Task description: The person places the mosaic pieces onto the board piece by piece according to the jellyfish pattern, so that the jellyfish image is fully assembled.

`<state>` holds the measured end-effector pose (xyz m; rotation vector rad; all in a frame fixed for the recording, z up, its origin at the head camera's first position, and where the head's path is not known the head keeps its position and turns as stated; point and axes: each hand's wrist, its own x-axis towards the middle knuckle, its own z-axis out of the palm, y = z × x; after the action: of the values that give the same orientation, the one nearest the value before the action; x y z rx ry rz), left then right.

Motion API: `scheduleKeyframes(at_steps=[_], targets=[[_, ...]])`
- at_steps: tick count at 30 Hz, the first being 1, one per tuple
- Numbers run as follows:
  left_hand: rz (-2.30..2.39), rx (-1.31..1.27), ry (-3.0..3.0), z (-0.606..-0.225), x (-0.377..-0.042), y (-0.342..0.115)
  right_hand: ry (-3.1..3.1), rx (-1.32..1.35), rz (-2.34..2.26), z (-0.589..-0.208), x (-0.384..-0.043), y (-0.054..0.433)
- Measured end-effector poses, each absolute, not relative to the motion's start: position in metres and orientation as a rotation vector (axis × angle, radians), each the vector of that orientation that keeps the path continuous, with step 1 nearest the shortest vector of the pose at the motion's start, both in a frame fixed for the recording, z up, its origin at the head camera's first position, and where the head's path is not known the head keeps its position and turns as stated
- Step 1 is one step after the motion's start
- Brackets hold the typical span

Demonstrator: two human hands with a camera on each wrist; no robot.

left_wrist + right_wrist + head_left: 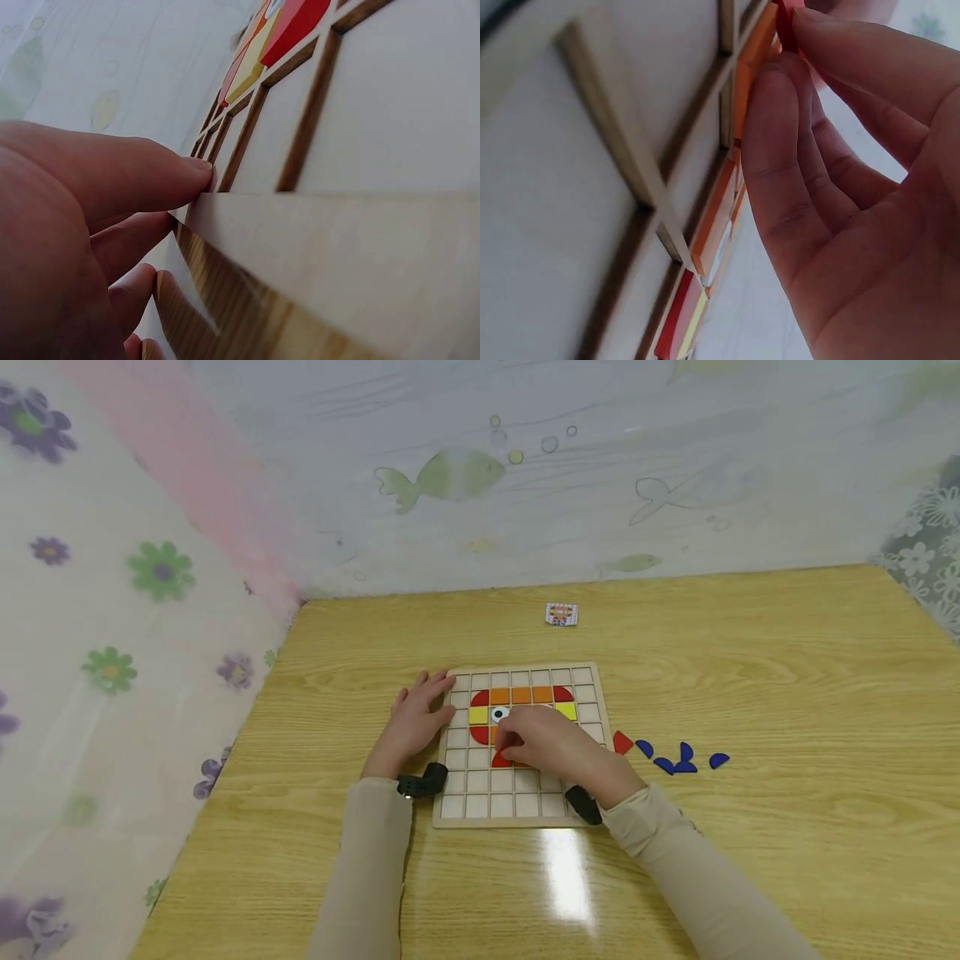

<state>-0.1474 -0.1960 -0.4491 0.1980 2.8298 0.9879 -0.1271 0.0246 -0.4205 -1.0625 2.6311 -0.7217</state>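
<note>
A wooden grid board [517,823] lies on the table with coloured tiles set in its cells. Among them are orange squares [521,695], a yellow square [478,716], red rounded tiles [479,698] and a white tile with a black dot [499,715]. My right hand [551,743] pinches a red rounded tile [500,760] between thumb and fingertips, low over the lower-middle cells. It covers part of the pattern. With fingers extended, my left hand [412,727] rests along the board's left edge; its thumb [191,174] touches the rim.
Right of the board lie a loose red tile [622,742] and several blue rounded tiles [686,767]. A small picture card [561,614] with a gridded pattern is behind the board. A fish-patterned wall covering [457,477] borders the table's far edge.
</note>
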Motion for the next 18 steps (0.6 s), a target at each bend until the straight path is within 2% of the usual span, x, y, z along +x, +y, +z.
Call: scheduleKeyframes(at_steps=[4,10,18], targets=[[0.976,0.198,2.833,-0.449,-0.148,-0.196,2.653,-1.108,-0.69,-0.422,-0.127,0.025],[0.996,0.218,2.836,-0.449,-0.149,-0.196,2.642,-1.039,-0.724,-0.418,-0.129,0.03],[0.971,0.214,2.841,-0.452,-0.148,-0.198,2.631,-0.972,-0.761,-0.412,-0.136,0.058]])
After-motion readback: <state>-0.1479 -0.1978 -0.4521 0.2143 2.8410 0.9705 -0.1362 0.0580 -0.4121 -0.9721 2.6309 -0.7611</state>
